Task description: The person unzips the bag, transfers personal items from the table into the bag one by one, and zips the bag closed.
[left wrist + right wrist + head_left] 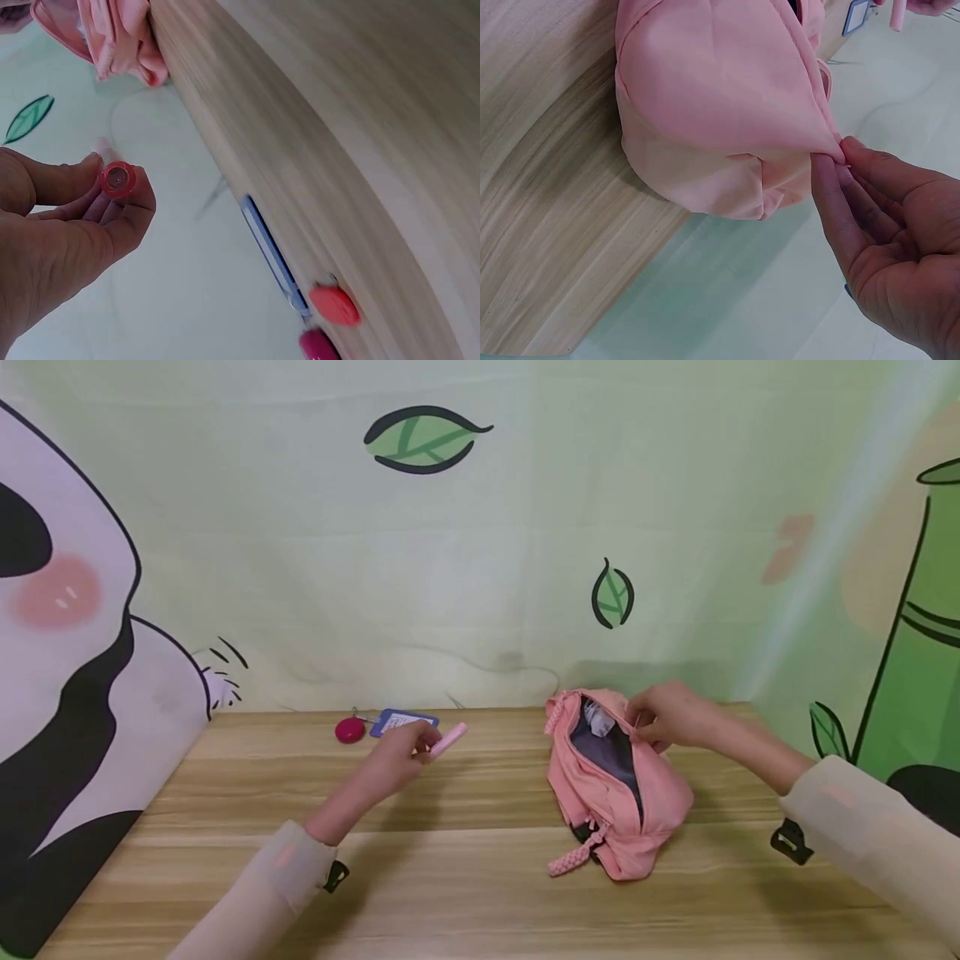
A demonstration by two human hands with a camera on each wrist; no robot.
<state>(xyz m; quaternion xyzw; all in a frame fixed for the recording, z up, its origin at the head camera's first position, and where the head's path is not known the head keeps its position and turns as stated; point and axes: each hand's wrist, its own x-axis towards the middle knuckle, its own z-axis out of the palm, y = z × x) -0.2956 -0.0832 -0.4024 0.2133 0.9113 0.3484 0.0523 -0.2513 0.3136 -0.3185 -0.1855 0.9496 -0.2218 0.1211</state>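
A slim pink tube (pixel 448 741) is pinched between the thumb and fingers of my left hand (pixel 397 753), above the table. Its round red end (pixel 118 178) faces the camera in the left wrist view. At the right, a pink fabric bag (pixel 663 789) lies with its zip opening spread, showing a dark grey lining (pixel 600 753). A white bundle (pixel 597 718), perhaps a cable or charger, sits inside; the rest of the contents is hidden. With thumb and fingers my right hand (pixel 678 717) pinches the fabric edge of that opening, as the right wrist view also shows.
At the table's back edge lie a blue card holder (pixel 402 721) and a round red item (pixel 350 730). Beside them a magenta piece (pixel 319 345) shows in the left wrist view. A printed cloth backdrop (pixel 480 568) rises behind the wooden table (pixel 465 877).
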